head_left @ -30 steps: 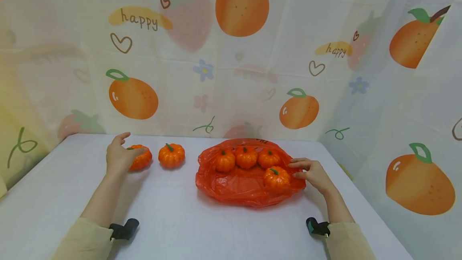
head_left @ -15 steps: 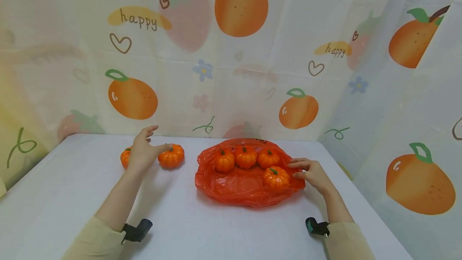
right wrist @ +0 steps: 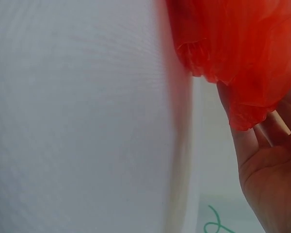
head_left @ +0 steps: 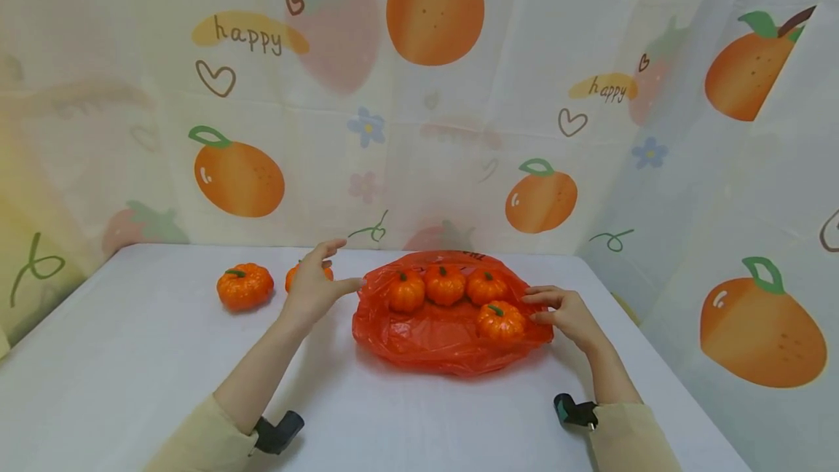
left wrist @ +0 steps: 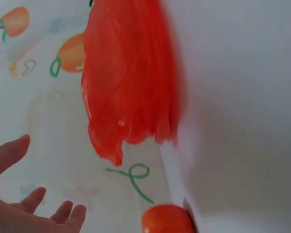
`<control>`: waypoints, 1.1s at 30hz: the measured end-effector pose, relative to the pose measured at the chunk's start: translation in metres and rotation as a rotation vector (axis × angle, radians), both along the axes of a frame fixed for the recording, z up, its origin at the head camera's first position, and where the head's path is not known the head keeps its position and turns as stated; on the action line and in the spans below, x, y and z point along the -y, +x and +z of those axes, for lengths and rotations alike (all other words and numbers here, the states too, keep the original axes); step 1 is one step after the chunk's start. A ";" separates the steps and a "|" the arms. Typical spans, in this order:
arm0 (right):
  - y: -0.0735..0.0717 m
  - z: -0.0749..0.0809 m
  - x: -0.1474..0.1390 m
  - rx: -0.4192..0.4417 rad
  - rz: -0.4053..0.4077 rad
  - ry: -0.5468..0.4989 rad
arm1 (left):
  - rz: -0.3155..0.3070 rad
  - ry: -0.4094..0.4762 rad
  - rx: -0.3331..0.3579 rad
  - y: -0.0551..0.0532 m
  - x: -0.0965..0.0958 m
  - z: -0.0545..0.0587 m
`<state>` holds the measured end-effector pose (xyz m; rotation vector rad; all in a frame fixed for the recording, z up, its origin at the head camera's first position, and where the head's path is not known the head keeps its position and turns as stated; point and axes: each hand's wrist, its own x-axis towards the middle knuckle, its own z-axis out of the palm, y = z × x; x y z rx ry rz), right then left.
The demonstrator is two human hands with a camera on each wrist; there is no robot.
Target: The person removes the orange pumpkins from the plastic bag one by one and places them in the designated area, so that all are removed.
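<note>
A red plastic bag [head_left: 432, 352] lies spread on the table, its mouth turned up. Several small orange pumpkins with green stems sit in it; the front one [head_left: 500, 320] is near the right rim. My right hand [head_left: 572, 317] holds the bag's right edge; in the right wrist view its fingers reach behind the red film [right wrist: 262, 53]. My left hand [head_left: 313, 291] holds nothing, fingers spread, its thumb right at the bag's left rim. One pumpkin [head_left: 245, 287] rests on the table at the left. Another pumpkin [head_left: 290, 281] is mostly hidden behind the left hand.
The white table [head_left: 393, 421] runs back to a patterned curtain [head_left: 446, 108] with oranges and strawberries, which also hangs along the right side. Dark wrist cameras sit at both cuffs, the left one [head_left: 280, 432] low over the table.
My left hand has moved right, from the leftmost pumpkin past the second one to the bag's left rim. The right hand, the bag and the pumpkins have stayed in place.
</note>
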<state>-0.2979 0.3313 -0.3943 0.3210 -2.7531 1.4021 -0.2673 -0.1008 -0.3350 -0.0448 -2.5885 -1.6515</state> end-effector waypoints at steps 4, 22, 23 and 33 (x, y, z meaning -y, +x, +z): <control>0.000 0.000 0.000 -0.001 0.006 -0.003 | -0.054 0.002 -0.010 0.002 -0.019 -0.004; 0.002 0.001 0.001 -0.009 0.008 0.002 | -0.262 0.051 -0.037 0.007 -0.124 -0.028; 0.001 0.001 0.001 -0.007 0.009 0.002 | -0.257 0.063 -0.026 0.006 -0.128 -0.028; 0.002 0.000 0.000 -0.028 0.005 0.010 | -0.252 0.119 0.028 -0.005 -0.163 -0.035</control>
